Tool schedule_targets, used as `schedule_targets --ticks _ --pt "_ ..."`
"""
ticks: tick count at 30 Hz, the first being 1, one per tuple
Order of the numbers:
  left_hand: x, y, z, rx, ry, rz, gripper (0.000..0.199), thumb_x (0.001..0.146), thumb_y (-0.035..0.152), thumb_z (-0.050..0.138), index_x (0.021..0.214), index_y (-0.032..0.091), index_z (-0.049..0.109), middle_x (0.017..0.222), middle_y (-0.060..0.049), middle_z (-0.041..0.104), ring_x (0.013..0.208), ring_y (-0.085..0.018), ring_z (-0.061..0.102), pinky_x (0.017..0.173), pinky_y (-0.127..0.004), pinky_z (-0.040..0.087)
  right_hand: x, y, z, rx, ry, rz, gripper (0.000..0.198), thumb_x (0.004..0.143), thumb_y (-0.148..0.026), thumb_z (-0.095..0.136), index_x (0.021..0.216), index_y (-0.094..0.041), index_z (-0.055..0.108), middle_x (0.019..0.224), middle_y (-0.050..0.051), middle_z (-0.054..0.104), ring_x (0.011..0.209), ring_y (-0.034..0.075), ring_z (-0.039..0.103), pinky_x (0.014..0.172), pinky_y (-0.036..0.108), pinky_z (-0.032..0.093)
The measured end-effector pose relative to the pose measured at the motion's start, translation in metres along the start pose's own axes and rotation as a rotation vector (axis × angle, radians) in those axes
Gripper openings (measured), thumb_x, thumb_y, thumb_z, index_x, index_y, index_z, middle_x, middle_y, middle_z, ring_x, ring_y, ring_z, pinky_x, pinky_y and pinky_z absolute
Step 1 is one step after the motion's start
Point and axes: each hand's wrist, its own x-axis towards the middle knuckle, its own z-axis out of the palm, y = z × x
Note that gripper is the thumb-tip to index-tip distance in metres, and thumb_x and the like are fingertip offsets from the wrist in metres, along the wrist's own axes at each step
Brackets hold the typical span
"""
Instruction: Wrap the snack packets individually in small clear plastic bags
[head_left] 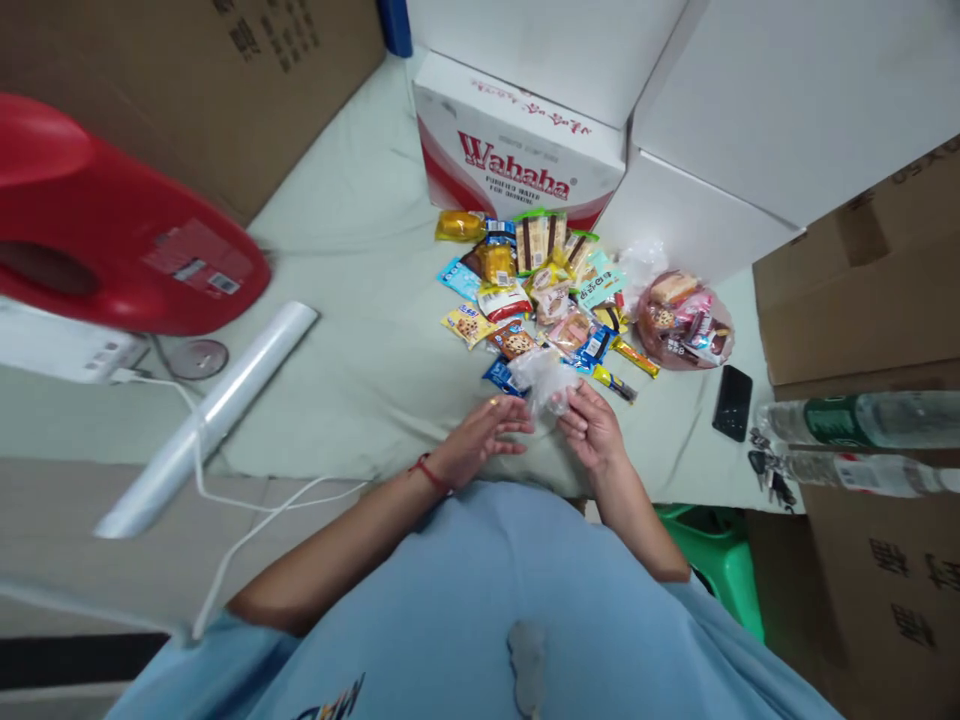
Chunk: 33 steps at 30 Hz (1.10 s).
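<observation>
A crumpled clear plastic bag point(546, 380) hangs over the near side of a pile of wrapped snacks point(536, 290). My right hand point(594, 425) grips the bag's right side between thumb and fingers. To the left of the bag is my left hand point(487, 437), its fingers apart and nothing visible in them; whether the fingertips touch the plastic I cannot tell. The pile holds cookie packets, wafers and small cakes. Beyond my right hand, a round see-through pink container point(684, 345) holds more wrapped snacks, with another clear bag point(643, 265) behind it.
A Wahaba-style white carton point(517, 150) stands behind the pile. On the right are a phone point(732, 402), keys point(771, 470) and two lying bottles point(870, 418). A red appliance point(142, 230), a silvery roll point(210, 420) and a white cable point(199, 450) occupy the left.
</observation>
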Motion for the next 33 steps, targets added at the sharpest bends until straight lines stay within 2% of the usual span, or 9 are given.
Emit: schedule_targets --ticks 4,8,12,15,18,23,26,30,33 --pt "0.012 -0.001 0.015 -0.056 -0.026 -0.022 0.062 0.062 0.048 0.097 0.109 0.022 0.065 0.114 -0.006 0.072 0.099 -0.021 0.072 0.081 -0.034 0.06 -0.009 0.013 -0.002 0.008 -0.037 0.075 0.04 0.073 -0.035 0.089 0.093 -0.024 0.056 0.065 -0.009 0.058 0.039 0.001 0.019 0.035 0.014 0.019" --pt "0.01 0.006 0.008 0.032 0.214 0.131 0.059 0.051 0.033 0.1 0.093 0.019 0.061 0.078 0.006 0.067 0.068 -0.009 0.063 0.068 -0.022 0.052 -0.012 0.004 -0.023 -0.312 0.025 -0.086 0.032 0.085 -0.05 0.079 0.089 -0.023 0.063 0.061 -0.007 0.052 0.043 0.006 0.031 0.039 0.019 0.023" --pt "-0.006 0.011 -0.005 0.192 0.278 0.16 0.053 0.057 0.047 0.097 0.087 0.018 0.063 0.069 0.006 0.065 0.059 -0.007 0.055 0.058 -0.02 0.045 0.009 -0.009 -0.039 -0.867 0.113 -0.45 0.027 0.095 -0.047 0.067 0.104 -0.023 0.074 0.096 0.004 0.07 0.059 0.012 0.049 0.057 0.027 0.046" --pt "-0.019 0.007 -0.009 0.289 0.252 0.14 0.049 0.068 0.059 0.089 0.073 0.016 0.065 0.061 0.003 0.06 0.055 -0.008 0.049 0.054 -0.021 0.04 0.036 -0.003 -0.036 -1.226 -0.015 -0.596 0.041 0.091 -0.034 0.071 0.131 -0.028 0.07 0.14 0.01 0.061 0.084 0.019 0.063 0.076 0.034 0.055" --pt "-0.029 0.002 -0.013 0.197 0.268 0.104 0.05 0.074 0.064 0.082 0.073 0.017 0.067 0.067 -0.002 0.068 0.06 -0.012 0.058 0.058 -0.025 0.047 0.056 0.01 -0.027 -1.415 -0.096 -0.665 0.033 0.091 -0.025 0.067 0.124 -0.027 0.074 0.134 0.01 0.064 0.103 0.024 0.066 0.084 0.035 0.056" --pt "-0.038 0.002 -0.023 -0.055 0.305 0.117 0.042 0.062 0.038 0.089 0.094 0.017 0.072 0.093 -0.008 0.079 0.086 -0.022 0.075 0.082 -0.036 0.06 0.066 -0.009 -0.045 -1.319 0.262 -0.865 0.026 0.102 -0.03 0.05 0.107 -0.024 0.075 0.108 0.01 0.068 0.106 0.025 0.064 0.096 0.04 0.054" --pt "-0.035 0.003 -0.027 0.053 0.403 0.126 0.039 0.062 0.035 0.09 0.087 0.016 0.068 0.078 -0.003 0.075 0.066 -0.014 0.069 0.063 -0.025 0.054 0.071 -0.045 -0.072 -1.247 0.552 -0.939 0.028 0.1 -0.038 0.053 0.108 -0.022 0.075 0.108 0.012 0.067 0.107 0.027 0.063 0.098 0.045 0.054" --pt "-0.024 0.003 -0.024 0.163 0.485 0.171 0.048 0.06 0.05 0.091 0.08 0.018 0.062 0.056 0.008 0.056 0.043 -0.004 0.041 0.042 -0.018 0.028 0.059 -0.066 -0.076 -1.298 0.519 -0.843 0.033 0.094 -0.043 0.062 0.111 -0.019 0.077 0.127 0.017 0.062 0.112 0.029 0.063 0.094 0.047 0.055" --pt "-0.018 0.003 -0.02 0.187 0.503 0.22 0.054 0.056 0.057 0.093 0.075 0.018 0.06 0.052 0.01 0.048 0.044 -0.004 0.037 0.042 -0.019 0.024 0.026 -0.046 -0.045 -1.225 0.241 -0.836 0.03 0.101 -0.045 0.058 0.113 -0.025 0.076 0.13 0.014 0.063 0.11 0.027 0.065 0.086 0.042 0.057"
